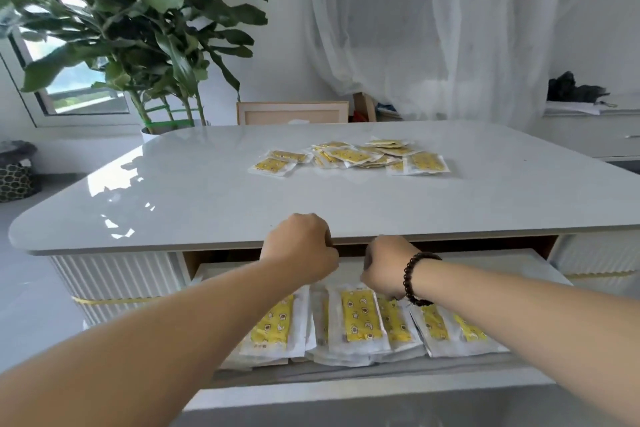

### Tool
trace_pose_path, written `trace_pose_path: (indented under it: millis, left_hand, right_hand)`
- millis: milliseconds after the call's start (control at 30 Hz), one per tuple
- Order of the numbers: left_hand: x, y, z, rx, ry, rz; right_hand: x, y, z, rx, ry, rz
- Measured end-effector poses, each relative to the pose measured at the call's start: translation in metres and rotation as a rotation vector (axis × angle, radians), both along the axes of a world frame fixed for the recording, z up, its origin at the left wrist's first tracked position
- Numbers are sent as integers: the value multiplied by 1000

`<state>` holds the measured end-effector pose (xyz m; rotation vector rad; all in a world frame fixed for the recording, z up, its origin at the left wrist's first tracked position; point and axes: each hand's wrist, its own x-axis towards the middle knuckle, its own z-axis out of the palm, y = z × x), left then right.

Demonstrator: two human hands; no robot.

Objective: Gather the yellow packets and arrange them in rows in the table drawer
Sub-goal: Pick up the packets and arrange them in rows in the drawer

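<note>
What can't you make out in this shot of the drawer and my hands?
Head view only:
- Left hand and right hand fingers: curled away, any grip hidden.
- Drawer back: under the tabletop.
- Drawer packets: partly behind forearms.
- Tabletop packets: overlapping, uncountable.

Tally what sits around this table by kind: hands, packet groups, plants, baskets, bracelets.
Hands: 2, left hand and right hand
Packet groups: 2, tabletop pile and drawer rows
Plants: 1
Baskets: 1
Bracelets: 1
Total: 7
</note>
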<state>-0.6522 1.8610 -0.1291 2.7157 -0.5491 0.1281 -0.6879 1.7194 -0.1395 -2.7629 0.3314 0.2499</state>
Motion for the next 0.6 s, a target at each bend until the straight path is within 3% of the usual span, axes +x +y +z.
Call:
trace_pose_path:
  millis: [233, 400, 600]
  left_hand:
    - [44, 5, 31, -269, -1, 52]
    - [105, -10, 22, -105, -91, 112]
    - [197, -16, 24, 37, -133, 270]
  right_hand:
    - [37, -36, 54, 296, -309, -182]
    - [92, -75, 49, 78, -525, -179]
    - [166, -150, 47, -65, -599, -248]
